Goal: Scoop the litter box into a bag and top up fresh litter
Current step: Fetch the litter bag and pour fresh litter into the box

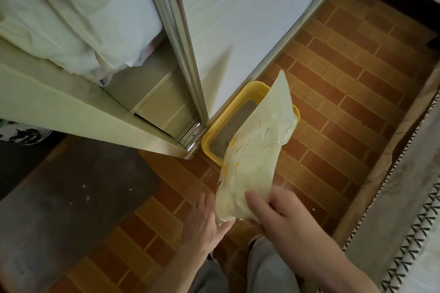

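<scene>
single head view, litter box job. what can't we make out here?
- Litter box: far and right parts hidden in the head view by the bag; only a strip of grey litter shows.
- Bag: contents and opening not visible; print too blurred to read.
- Scoop: none in view.
- Left hand: fingertips tucked under the bag.
- Right hand: fingers behind the bag; only the thumb shows.
- Dark mat: cut off by the left edge.

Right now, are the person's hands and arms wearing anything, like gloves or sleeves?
No gloves and no sleeves in view. The left hand and right hand are bare, and both forearms are uncovered down to the frame's edge. No rings, watch or bracelet show. Below them are grey trousers.
</scene>
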A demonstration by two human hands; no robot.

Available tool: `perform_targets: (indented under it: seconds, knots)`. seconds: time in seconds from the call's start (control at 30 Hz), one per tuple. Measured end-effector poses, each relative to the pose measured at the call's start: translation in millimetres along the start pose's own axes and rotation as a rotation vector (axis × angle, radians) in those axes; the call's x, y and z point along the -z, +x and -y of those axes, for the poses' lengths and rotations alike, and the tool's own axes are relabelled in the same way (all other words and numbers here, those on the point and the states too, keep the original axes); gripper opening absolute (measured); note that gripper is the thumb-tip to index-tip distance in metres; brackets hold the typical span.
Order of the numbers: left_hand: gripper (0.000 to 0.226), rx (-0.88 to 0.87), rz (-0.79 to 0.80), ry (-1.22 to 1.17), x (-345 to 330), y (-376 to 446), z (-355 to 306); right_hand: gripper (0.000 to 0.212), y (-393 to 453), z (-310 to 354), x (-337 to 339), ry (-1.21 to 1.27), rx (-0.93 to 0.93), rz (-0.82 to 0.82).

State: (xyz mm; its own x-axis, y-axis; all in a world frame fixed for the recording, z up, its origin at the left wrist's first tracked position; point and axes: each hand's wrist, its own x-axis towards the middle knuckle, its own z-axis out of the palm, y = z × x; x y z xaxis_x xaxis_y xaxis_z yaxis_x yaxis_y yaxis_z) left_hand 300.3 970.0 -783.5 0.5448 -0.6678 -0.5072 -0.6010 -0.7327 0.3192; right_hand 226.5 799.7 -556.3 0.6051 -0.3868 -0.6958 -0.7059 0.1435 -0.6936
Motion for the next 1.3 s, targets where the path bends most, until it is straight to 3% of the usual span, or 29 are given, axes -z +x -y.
perform_targets:
  seconds: [0.1, 0.23, 0.3, 0.47, 0.67, 0.9, 1.3]
  knots:
    - [0.099, 0.121, 0.115, -0.193, -19.2, 1.2, 9.2, 0.055, -8.4, 7.6, 14.5, 0.075, 0.032, 0.042]
    - [0.085, 0.178, 0.179, -0.535, -46.4, 2.5, 21.4, 0.051, -16.6, 19.8, 26.2, -0.046, 0.022, 0.123]
    - [0.091, 0.195, 0.185, -0.531, -39.8, -1.5, 20.7, 0.046, -16.0, 26.0, 30.1, -0.198, -0.027, 0.08]
    - [0.091, 0.239, 0.228, -0.327, -32.9, -15.6, 33.2, 0.034, 7.2, 30.7, 27.3, -0.604, -0.064, -0.209]
    - [0.078, 0.265, 0.236, -0.294, -33.3, -38.2, 57.8, 0.039, 48.5, -1.3, 16.4, -0.574, -0.015, -0.458]
    - [0.078, 0.374, 0.147, -0.521, -44.3, -53.6, 86.7, 0.059, 80.6, -37.6, 15.3, -0.417, 0.095, -0.417]
    - [0.072, 0.579, -0.018, -0.54, -32.1, -53.8, 99.6, 0.047, 133.5, -62.8, 34.4, -0.528, 0.094, -0.447]
